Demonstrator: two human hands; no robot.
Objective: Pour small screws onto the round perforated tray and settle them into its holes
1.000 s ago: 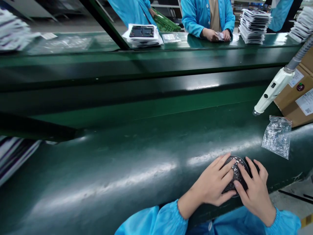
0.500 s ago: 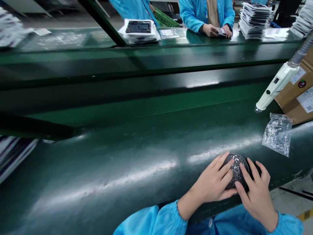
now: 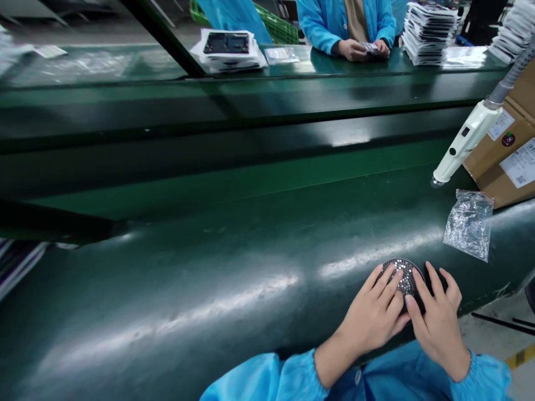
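A round black disc studded with small silver dots (image 3: 403, 277) lies on the dark green bench top (image 3: 234, 289) near its front edge. My left hand (image 3: 371, 317) lies over the disc's left half, its fingers spread flat on it. My right hand (image 3: 437, 320) rests on the disc's right side, fingers stretched out and apart, and covers that edge. Both sleeves are bright blue. Most of the disc is hidden under my fingers.
A clear plastic bag of small shiny parts (image 3: 467, 224) lies to the right of the disc. A white hand-held power tool (image 3: 463, 142) hangs above it beside a cardboard box (image 3: 507, 147). Across the line a person in blue (image 3: 346, 25) handles something, with stacks of packs (image 3: 426, 30) nearby.
My hands have stayed on the disc, the left fingers sliding a little further across it. The view has shifted slightly, so everything sits a bit lower and to the left.
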